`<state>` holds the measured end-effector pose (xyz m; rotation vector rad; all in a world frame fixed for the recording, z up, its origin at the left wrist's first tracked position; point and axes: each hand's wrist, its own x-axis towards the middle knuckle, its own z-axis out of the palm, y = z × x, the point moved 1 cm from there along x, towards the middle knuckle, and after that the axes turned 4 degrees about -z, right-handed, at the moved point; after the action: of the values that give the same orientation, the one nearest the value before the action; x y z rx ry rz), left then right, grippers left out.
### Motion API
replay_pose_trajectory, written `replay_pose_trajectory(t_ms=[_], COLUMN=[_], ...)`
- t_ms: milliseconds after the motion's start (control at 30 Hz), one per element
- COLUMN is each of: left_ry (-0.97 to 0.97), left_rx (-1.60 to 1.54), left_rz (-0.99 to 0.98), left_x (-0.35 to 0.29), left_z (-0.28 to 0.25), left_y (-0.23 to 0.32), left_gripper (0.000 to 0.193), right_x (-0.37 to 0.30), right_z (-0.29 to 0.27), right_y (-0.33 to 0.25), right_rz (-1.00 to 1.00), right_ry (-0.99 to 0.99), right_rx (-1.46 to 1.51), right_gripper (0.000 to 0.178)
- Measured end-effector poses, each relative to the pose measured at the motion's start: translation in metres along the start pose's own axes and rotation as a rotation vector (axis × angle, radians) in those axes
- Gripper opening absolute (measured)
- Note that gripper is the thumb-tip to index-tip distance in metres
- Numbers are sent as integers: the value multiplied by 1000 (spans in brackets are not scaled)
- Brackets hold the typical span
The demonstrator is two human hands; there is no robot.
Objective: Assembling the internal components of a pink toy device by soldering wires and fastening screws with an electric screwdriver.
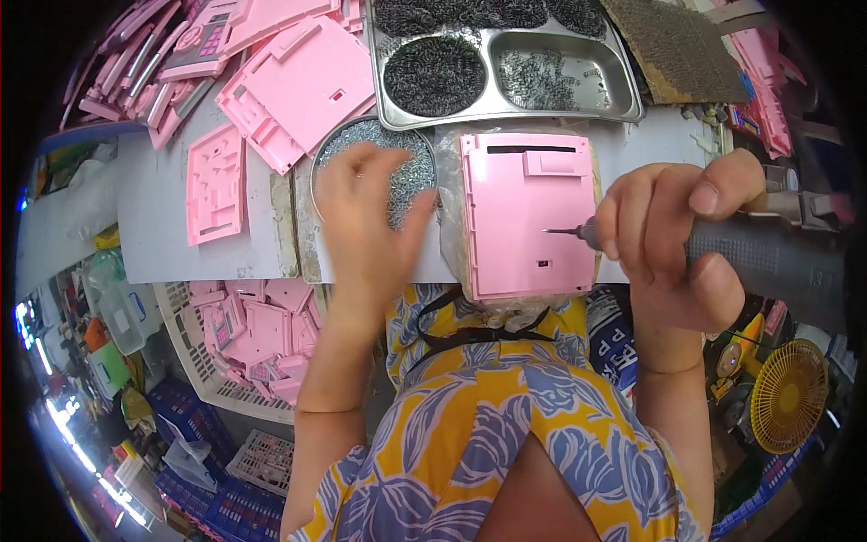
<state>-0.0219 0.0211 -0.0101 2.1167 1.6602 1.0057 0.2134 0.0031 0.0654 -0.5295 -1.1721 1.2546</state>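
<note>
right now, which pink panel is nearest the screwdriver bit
The pink panel just right of the round dish: the bit points across it; other panels lie farther off.

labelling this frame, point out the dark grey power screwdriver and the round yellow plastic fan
Dark grey power screwdriver (775, 264), head view: on its handle.
Round yellow plastic fan (789, 396), head view: on its grille.

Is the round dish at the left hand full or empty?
The round dish is not empty: small metal pieces cover its visible inside. The left hand hides part; how full, I cannot tell.
</note>
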Motion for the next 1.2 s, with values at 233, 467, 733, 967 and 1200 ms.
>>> replay_pose_trajectory(t_ms=[233, 467, 733, 967, 1200], left_ry=[-140, -165, -276, -158, -294], left_rx=[303, 451, 61, 59, -330], left_rz=[142, 162, 4, 206, 496], left_x=[19, 35, 32, 15, -24], left_z=[-8, 0, -5, -9, 21], left_y=[-44, -68, -40, -27, 39], left_gripper=[13, 23, 19, 11, 28], right_x=[-26, -79, -88, -84, -57], right_z=[-21, -26, -28, -29, -27], right_y=[-19, -25, -16, 2, -26], right_rz=[-10, 86, 69, -84, -11], right_ry=[49, 189, 75, -91, 53], right_rx=[-73, -88, -177, -221, 115], right_gripper=[34, 36, 30, 19, 26])
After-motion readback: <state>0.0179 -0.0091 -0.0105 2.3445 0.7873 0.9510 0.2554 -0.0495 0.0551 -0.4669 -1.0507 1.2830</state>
